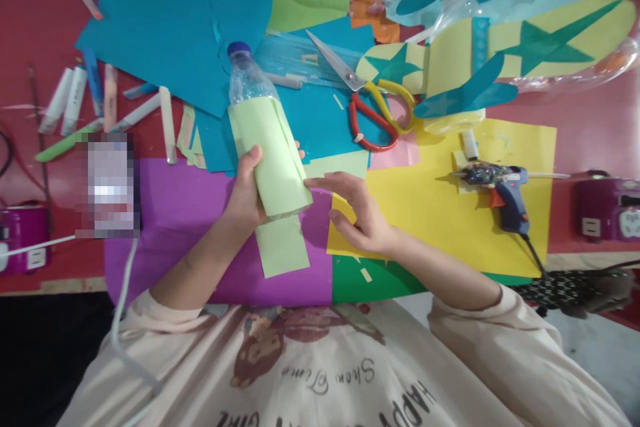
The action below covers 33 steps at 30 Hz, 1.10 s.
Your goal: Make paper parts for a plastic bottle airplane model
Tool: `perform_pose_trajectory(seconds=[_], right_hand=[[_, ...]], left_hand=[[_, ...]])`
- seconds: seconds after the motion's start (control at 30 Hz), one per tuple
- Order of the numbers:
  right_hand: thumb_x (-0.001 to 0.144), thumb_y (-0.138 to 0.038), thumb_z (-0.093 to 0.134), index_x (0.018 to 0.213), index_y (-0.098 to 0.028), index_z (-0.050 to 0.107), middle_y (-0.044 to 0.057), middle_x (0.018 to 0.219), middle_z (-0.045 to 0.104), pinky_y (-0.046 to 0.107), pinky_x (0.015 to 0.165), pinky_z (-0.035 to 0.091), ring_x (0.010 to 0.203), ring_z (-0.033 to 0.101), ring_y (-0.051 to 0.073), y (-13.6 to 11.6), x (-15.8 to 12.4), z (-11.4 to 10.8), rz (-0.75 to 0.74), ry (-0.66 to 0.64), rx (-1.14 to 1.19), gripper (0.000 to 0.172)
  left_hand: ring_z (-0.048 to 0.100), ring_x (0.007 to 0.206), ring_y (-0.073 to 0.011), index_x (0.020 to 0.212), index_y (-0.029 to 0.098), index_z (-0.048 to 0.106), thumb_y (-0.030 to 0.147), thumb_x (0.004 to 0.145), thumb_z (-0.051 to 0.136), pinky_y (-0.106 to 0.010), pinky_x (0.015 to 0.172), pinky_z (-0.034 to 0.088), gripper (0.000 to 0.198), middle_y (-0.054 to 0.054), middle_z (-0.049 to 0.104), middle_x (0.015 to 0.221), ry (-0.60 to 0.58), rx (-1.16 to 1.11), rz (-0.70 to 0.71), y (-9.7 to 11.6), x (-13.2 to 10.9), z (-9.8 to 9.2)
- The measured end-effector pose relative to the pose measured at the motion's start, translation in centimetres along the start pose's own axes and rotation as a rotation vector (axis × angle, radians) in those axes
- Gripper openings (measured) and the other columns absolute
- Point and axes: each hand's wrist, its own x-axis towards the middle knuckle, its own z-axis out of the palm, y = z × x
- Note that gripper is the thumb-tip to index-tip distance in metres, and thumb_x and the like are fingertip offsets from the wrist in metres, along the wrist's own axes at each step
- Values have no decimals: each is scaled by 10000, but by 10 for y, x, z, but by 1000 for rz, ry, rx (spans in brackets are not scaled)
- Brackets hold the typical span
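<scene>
My left hand (246,190) is wrapped round a clear plastic bottle (246,83) with a blue cap, holding a light green paper sheet (273,153) around its body. The sheet's loose end hangs down over the purple paper (190,213). My right hand (355,213) hovers just right of the bottle, fingers spread and slightly curled, its fingertips close to the green sheet's edge and nothing in it.
Red-and-yellow scissors (373,103) lie on blue paper (170,20) behind the bottle. A blue glue gun (500,187) rests on yellow paper (450,213) to the right. A paper-covered bottle plane with star wings (500,47) sits at the back right. Markers and sticks (100,100) lie at the left.
</scene>
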Motion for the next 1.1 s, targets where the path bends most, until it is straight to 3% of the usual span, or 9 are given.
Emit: perform_pose_trajectory(seconds=[0.17,0.43,0.7,0.8,0.9,1.0,1.1], right_hand=[[850,-65,395,1395,-244,281,142,1409,507,506,1077,452,1350,477,237,4,0,-2,-18,43,25,585],[880,-134,409,1416,-287,250,112,1458,465,538,1116,403,1381,436,244,9,0,-6,2,94,-52,580],[959,-228,365,1387,-265,294,129,1414,498,528,1075,445,1356,463,245,11,2,-10,-14,174,-118,436],[972,-267,396,1360,-291,331,112,1346,545,494,1008,506,1269,541,242,11,4,-12,25,257,-146,394],[973,-261,431,1342,-307,398,82,1185,598,403,858,578,1005,654,196,13,7,-13,89,319,-165,373],[977,-220,413,1376,-307,447,66,1092,587,352,793,583,874,638,158,13,8,-12,71,252,-207,410],[979,-189,381,1443,-305,406,79,1127,561,368,845,572,988,615,180,11,7,-9,13,161,-231,479]], left_hand=[[704,876,-266,1113,167,630,655,659,661,-302,656,540,667,-81,740,935,-62,97,13,-6,-5,5],[682,967,-304,1292,172,516,627,660,707,-353,753,550,802,-111,716,1043,-73,198,-11,-8,-11,8],[635,1047,-314,1361,222,454,590,668,728,-355,771,540,832,-100,657,1178,-134,259,-40,-13,-10,3],[639,1029,-310,1309,208,493,581,673,725,-343,751,534,773,-107,660,1166,-120,262,-39,-14,-11,4],[636,1042,-306,1287,210,505,574,687,719,-334,762,526,733,-104,663,1165,-125,268,-17,-14,-13,5],[640,1037,-305,1318,221,486,582,693,718,-330,758,528,758,-100,663,1168,-140,273,-2,-14,-13,5],[646,1037,-309,1318,216,493,598,687,714,-346,771,541,770,-94,675,1142,-115,247,19,-12,-11,5]])
